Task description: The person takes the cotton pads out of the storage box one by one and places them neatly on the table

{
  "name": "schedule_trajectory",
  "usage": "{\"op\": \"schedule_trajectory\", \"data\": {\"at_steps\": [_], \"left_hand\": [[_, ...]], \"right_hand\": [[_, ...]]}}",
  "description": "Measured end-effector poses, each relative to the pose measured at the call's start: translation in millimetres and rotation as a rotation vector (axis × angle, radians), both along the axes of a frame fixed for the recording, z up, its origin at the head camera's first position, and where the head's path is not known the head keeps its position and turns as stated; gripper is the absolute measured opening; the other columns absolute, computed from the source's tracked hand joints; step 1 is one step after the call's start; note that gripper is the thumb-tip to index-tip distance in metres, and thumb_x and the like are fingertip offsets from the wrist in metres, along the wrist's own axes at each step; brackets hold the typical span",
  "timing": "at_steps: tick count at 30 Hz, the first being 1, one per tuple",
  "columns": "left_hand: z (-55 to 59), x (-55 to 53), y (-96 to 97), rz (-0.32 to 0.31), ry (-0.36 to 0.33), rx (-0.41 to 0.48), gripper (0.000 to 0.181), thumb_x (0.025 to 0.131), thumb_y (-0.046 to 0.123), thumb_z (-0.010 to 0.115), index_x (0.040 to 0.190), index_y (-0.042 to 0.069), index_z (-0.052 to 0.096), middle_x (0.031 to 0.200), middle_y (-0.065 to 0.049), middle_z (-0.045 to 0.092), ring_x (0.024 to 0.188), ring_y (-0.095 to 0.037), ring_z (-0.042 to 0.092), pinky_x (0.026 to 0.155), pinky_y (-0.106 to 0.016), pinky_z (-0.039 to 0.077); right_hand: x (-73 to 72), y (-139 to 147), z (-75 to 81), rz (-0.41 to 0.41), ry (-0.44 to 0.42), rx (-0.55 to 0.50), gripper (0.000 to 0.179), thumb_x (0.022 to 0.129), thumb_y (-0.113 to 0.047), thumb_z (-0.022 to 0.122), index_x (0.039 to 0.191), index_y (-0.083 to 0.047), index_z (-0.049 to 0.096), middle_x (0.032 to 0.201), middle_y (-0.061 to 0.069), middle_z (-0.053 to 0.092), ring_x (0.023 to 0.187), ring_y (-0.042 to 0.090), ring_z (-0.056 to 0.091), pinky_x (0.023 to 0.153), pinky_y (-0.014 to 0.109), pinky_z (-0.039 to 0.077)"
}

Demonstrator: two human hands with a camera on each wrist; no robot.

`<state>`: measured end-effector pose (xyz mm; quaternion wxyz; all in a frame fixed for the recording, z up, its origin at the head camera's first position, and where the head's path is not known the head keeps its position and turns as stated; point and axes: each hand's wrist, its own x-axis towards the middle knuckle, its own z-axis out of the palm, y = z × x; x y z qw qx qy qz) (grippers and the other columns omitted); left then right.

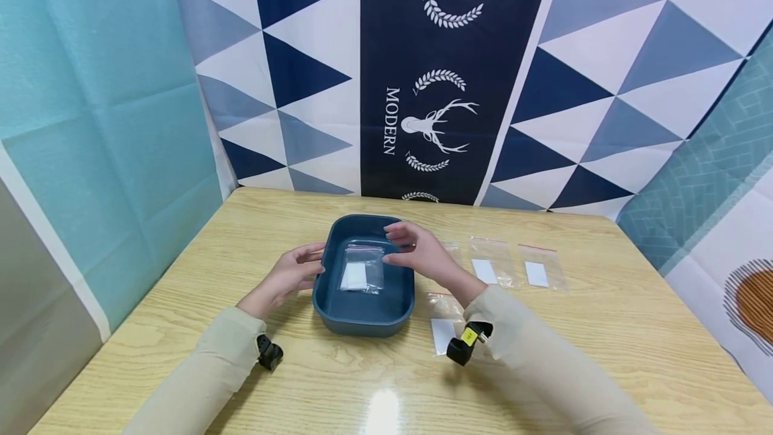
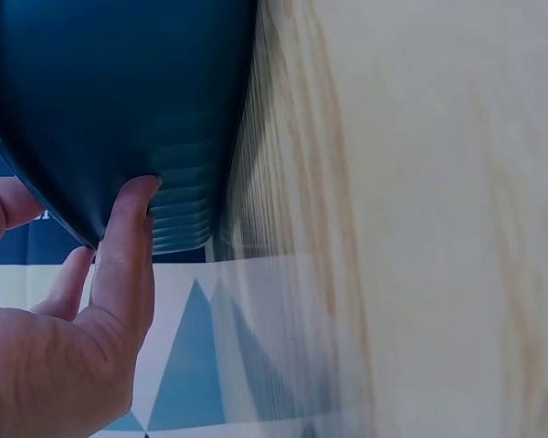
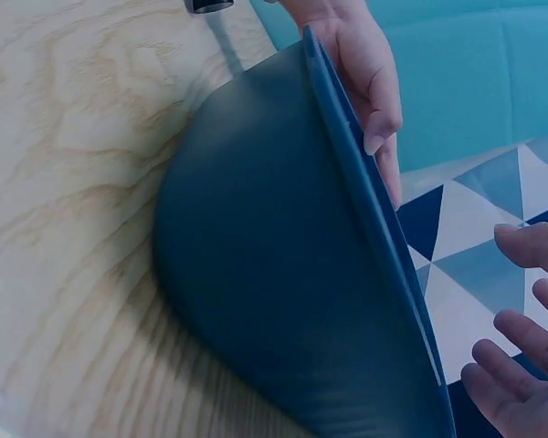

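A dark blue plastic bin [image 1: 362, 327] stands on the table in the head view, with clear zip bags [image 1: 372, 280] holding white pieces lying inside. My left hand [image 1: 292, 272] is at the bin's left side, fingers loosely extended and fingertips at the rim. The left wrist view has that hand [image 2: 91, 319] close against the outer wall of the bin [image 2: 110, 100]. Over the bin's right rim, my right hand [image 1: 421, 252] is spread with relaxed, slightly bent fingers and nothing in them. The right wrist view also shows its fingers [image 3: 530, 342] apart, off the rim.
Right of the bin lie more clear zip bags with white inserts: one at the back [image 1: 492, 262], one farther right [image 1: 541, 267], one in front [image 1: 443, 324], and another partly hidden behind my right hand. A patterned cloth [image 1: 320, 86] hangs behind the wooden table [image 1: 604, 327].
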<state>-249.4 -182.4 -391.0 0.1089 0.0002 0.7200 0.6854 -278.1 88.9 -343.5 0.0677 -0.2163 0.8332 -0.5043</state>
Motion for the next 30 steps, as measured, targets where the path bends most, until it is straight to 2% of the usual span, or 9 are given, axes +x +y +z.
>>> {"op": "schedule_trajectory", "data": {"at_steps": [7, 13, 18, 30], "left_hand": [[-0.5, 0.0, 0.5, 0.003, 0.006, -0.012, 0.053, 0.088, 0.002, 0.053, 0.14, 0.005, 0.041, 0.136, -0.021, 0.043, 0.111, -0.031, 0.053, 0.083, -0.041, 0.051], [-0.3, -0.1, 1.2, 0.001, 0.009, -0.013, 0.052, 0.089, 0.002, 0.053, 0.14, 0.006, 0.04, 0.135, -0.021, 0.043, 0.114, -0.033, 0.05, 0.083, -0.041, 0.051], [-1.3, -0.3, 1.5, 0.004, 0.005, -0.008, 0.051, 0.089, 0.002, 0.053, 0.139, 0.006, 0.041, 0.135, -0.021, 0.044, 0.115, -0.034, 0.05, 0.083, -0.042, 0.051], [-1.1, -1.0, 1.2, 0.002, -0.003, -0.007, 0.05, 0.09, 0.003, 0.052, 0.139, 0.006, 0.041, 0.135, -0.021, 0.044, 0.116, -0.035, 0.049, 0.085, -0.043, 0.05]], "right_hand": [[-7.2, -18, 6.5, 0.021, -0.003, -0.035, 0.049, 0.08, -0.008, 0.073, 0.125, -0.007, 0.054, 0.122, 0.016, 0.056, 0.114, 0.036, 0.05, 0.09, 0.04, 0.047], [-11.7, -34, 11.9, 0.019, -0.016, -0.039, 0.05, 0.08, -0.01, 0.073, 0.126, -0.007, 0.055, 0.12, 0.012, 0.058, 0.112, 0.033, 0.051, 0.089, 0.04, 0.047], [-17.3, -47, 14.0, 0.023, -0.031, -0.045, 0.052, 0.081, -0.012, 0.073, 0.128, -0.005, 0.053, 0.123, 0.017, 0.056, 0.113, 0.034, 0.051, 0.092, 0.042, 0.045], [-34.7, -69, 13.2, -0.04, -0.101, -0.055, 0.051, 0.081, -0.014, 0.073, 0.129, -0.011, 0.054, 0.122, 0.014, 0.056, 0.109, 0.025, 0.054, 0.088, 0.039, 0.047]]}}
